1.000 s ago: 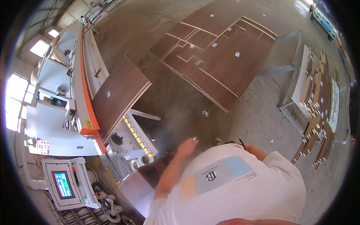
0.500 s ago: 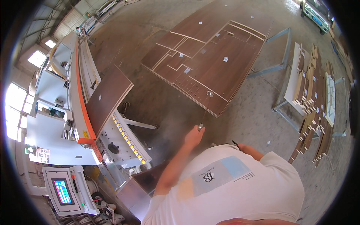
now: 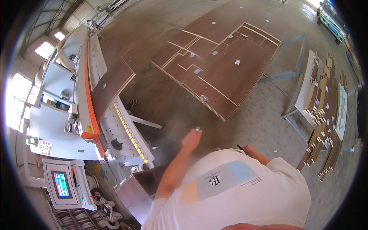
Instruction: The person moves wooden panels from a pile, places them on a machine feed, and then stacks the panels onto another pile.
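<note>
My left hand (image 3: pixel 191 139) is closed around a tool with a metal collar (image 3: pixel 197 129), out in front of my shirt. Its thin rod hardly shows now. A blurred shiny piece (image 3: pixel 204 98) over the near part of the panels may be its hooked end. Close to my waist is my right hand (image 3: pixel 250 150), partly hidden by my shirt, with its fingers curled by a slim black thing (image 3: pixel 240 148) that I cannot make out. Ahead lies a broad layout of dark brown panels (image 3: pixel 220 82), cut in several shapes and bearing small white labels.
On my left runs an edge-banding machine (image 3: pixel 87 111) with an orange strip; a brown board (image 3: pixel 111 90) rests along it. Its control screen (image 3: pixel 61 185) stands nearer. To the right, a metal rack (image 3: pixel 293 115) carries stacked brown strips (image 3: pixel 324 103). A vehicle (image 3: pixel 331 21) is farther back.
My left hand has shifted a little left, and the tool's rod and hook, plain before, are now blurred. The view has turned slightly left. My right hand stays at my waist.
</note>
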`<state>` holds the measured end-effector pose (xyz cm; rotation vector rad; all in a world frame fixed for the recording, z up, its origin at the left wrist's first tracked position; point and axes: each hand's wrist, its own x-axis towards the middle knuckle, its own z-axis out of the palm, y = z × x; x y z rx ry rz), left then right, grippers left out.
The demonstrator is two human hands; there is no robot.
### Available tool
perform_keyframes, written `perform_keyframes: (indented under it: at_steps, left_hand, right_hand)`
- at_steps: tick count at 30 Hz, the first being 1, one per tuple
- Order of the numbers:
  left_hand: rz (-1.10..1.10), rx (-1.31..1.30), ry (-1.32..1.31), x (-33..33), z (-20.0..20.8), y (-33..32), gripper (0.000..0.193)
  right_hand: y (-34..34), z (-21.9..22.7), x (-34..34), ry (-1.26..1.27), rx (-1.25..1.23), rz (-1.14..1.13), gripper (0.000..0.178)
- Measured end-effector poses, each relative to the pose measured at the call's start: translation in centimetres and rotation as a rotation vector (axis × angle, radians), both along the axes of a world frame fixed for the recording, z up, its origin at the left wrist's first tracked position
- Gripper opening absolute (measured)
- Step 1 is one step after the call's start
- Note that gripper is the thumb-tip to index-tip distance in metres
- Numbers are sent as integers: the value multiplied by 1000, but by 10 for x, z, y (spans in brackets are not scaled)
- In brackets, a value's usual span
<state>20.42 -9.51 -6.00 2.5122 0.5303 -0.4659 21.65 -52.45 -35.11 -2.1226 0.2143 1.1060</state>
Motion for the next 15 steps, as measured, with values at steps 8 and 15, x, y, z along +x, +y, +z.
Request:
perform_keyframes:
  at_steps: [8, 15]
  left_hand:
    - [552, -148, 127, -53, -12, 122, 59]
    - [-18, -209, 381, -130, 29, 113, 50]
  right_hand:
    - [49, 116, 6, -224, -69, 156, 34]
    - [81, 93, 28, 55, 404, -305, 32]
